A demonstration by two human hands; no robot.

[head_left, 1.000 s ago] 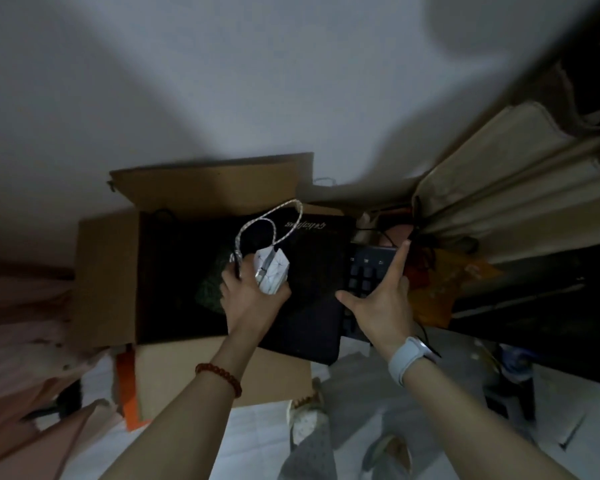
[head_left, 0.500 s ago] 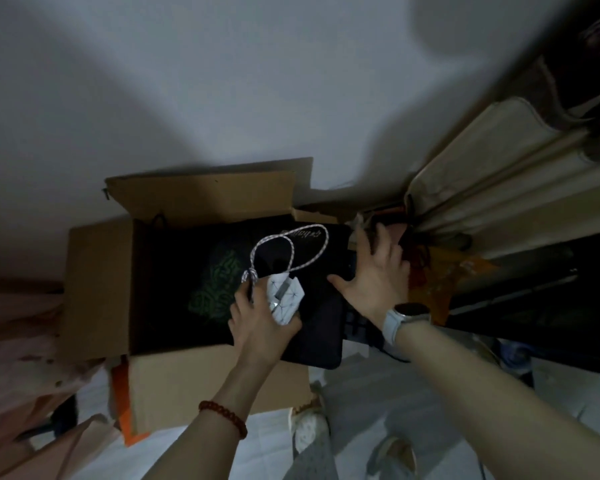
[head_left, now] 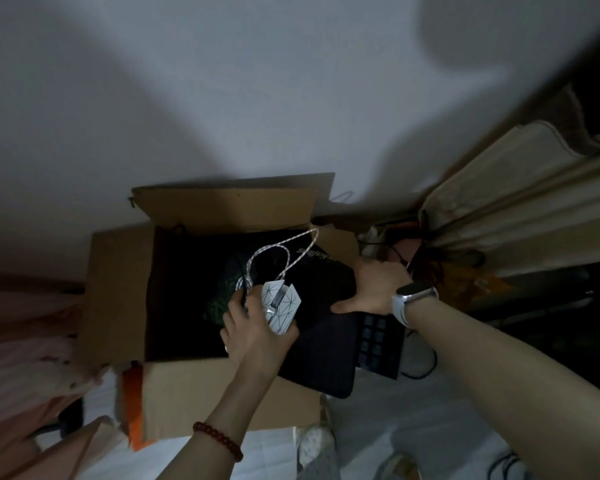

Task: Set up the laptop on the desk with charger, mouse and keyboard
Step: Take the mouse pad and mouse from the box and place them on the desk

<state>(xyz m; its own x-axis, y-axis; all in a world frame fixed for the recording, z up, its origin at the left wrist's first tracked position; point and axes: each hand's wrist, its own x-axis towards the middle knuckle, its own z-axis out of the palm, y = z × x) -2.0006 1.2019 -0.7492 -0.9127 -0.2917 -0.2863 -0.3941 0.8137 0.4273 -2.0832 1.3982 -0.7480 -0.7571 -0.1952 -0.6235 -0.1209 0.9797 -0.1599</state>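
— Where is this?
— A dim room: an open cardboard box (head_left: 118,292) stands against a pale wall (head_left: 257,98).
— And the mouse?
— White, black-lined mouse (head_left: 280,306) above the box, clasped in the left hand (head_left: 253,336); right hand (head_left: 374,289) grips the black keyboard (head_left: 378,344) beside it.

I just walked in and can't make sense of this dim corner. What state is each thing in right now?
Cardboard box: open, flaps folded out.
Mouse: held in the left hand, over the box.
Mouse cable: looped, partly bunched in the left hand.
Black pad: sticking out of the box, gripped at its edge by the right hand.
Keyboard: partly under the pad.
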